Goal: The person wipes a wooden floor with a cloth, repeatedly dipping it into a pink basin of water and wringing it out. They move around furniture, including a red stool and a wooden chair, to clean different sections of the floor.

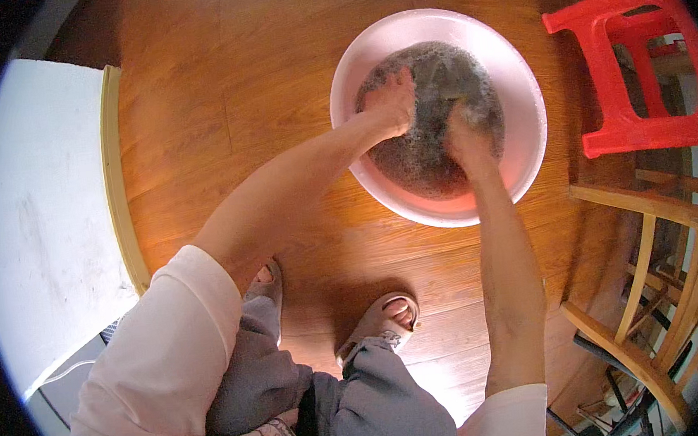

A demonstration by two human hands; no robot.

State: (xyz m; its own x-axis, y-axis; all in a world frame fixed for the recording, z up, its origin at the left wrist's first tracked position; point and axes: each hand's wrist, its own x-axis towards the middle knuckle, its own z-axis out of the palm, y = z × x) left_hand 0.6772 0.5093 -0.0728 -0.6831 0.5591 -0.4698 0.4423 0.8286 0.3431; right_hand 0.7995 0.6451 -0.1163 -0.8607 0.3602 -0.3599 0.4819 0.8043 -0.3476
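A light pink plastic basin (524, 121) stands on the floor before me, holding dark, sudsy contents (430, 155). Whether dark cloth lies beneath the foam is hard to make out. My left hand (390, 102) is down in the left part of the basin, its fingertips partly lost in the suds. Over on the right side, my right hand (469, 136) dips into the same dark contents and looks blurred, with its fingers hidden. What either hand may grasp under the surface is not visible.
The basin rests on a wood-look floor (203, 118). A red plastic stool (602, 84) is at the right, with a wooden chair (641, 279) below it in view. To the left runs a white wall (53, 181) with a yellowish edge. My slippered feet (383, 321) are near the basin.
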